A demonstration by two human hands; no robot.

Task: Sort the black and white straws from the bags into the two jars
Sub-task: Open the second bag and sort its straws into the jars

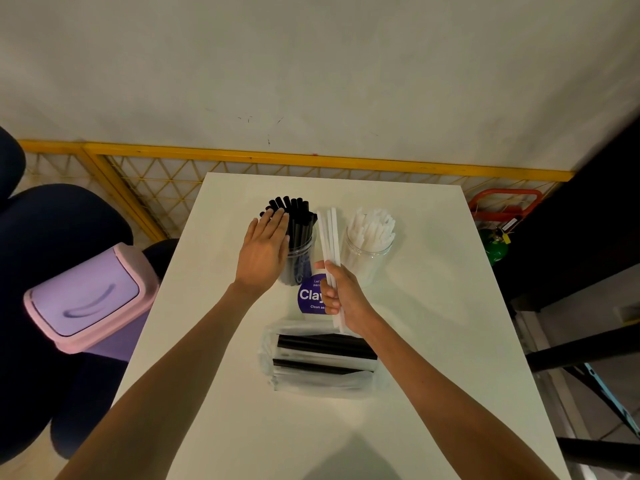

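Key relation: the white-straw jar (367, 271) sits just right of, and slightly farther than, the right hand (341, 299). That hand is the nearer one to it by a clear margin.

Right hand: fingers and thumb are curled around the lower part of a small bundle of white straws (329, 237). The bundle's long axis runs near-to-far, close to upright and leaning a little left. Its far ends stick up in the gap between the two jars, and its near ends poke out below the fist, over the bag (270, 355).

The jar mouth faces up and is already crowded with white straws (374, 223), fanned out. Judgement: the bundle needs a short shift right, then has to go in end-first along its own axis. The risk is snagging on the straws already standing there.

Left hand (265, 251): flat, palm down, fingers straight and together, holding nothing. Its fingertips lie over the near-left tops of the black straws (294, 209) in the black-straw jar (304, 258). It looks like it's touching them, possibly patting them level. That jar is left of the bundle, and the jars stand side by side toward the far side of the table (433, 306).

The bag lies flat, near of both hands, with black and white straws inside running left-right. Judgement: sorting is well along but not finished.
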